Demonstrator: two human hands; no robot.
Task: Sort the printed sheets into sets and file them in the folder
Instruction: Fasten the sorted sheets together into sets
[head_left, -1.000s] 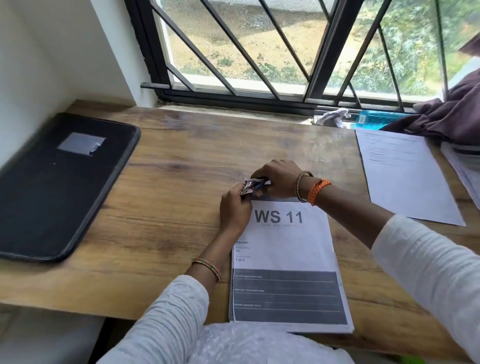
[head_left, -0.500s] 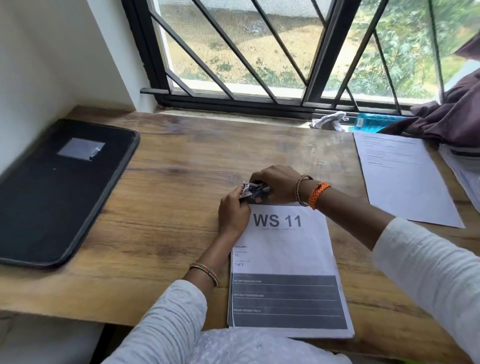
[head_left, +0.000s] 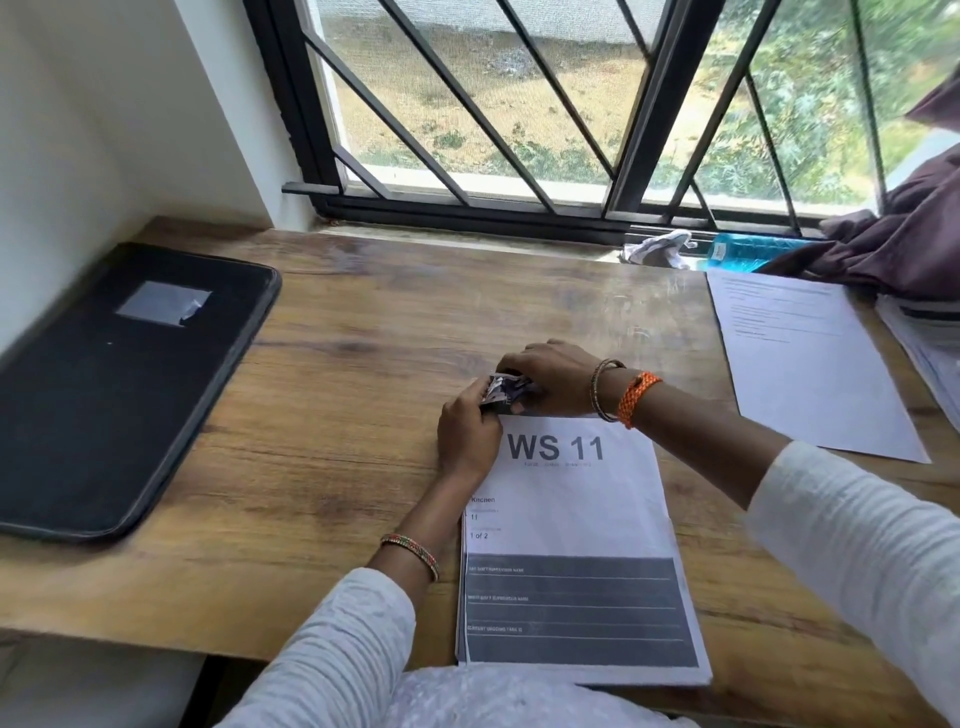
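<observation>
A stack of printed sheets (head_left: 576, 525) headed "WS 11" lies on the wooden desk (head_left: 337, 441) in front of me. At its top left corner both hands work a small patterned clip (head_left: 503, 391). My left hand (head_left: 467, 434) pinches the clip from the left, its fingers curled. From the right, my right hand (head_left: 553, 376) grips the same clip, with bangles and an orange band on its wrist. A black closed folder (head_left: 104, 395) lies flat at the desk's left side.
More printed sheets (head_left: 800, 358) lie at the right, with another pile (head_left: 930, 338) at the far right edge. Dark cloth (head_left: 904, 244), a blue bottle (head_left: 748, 252) and a crumpled white scrap (head_left: 657, 249) sit on the sill under the barred window.
The hands stay at the stack's top left corner with the clip between them. The view has tilted slightly, so everything sits a little lower in frame.
</observation>
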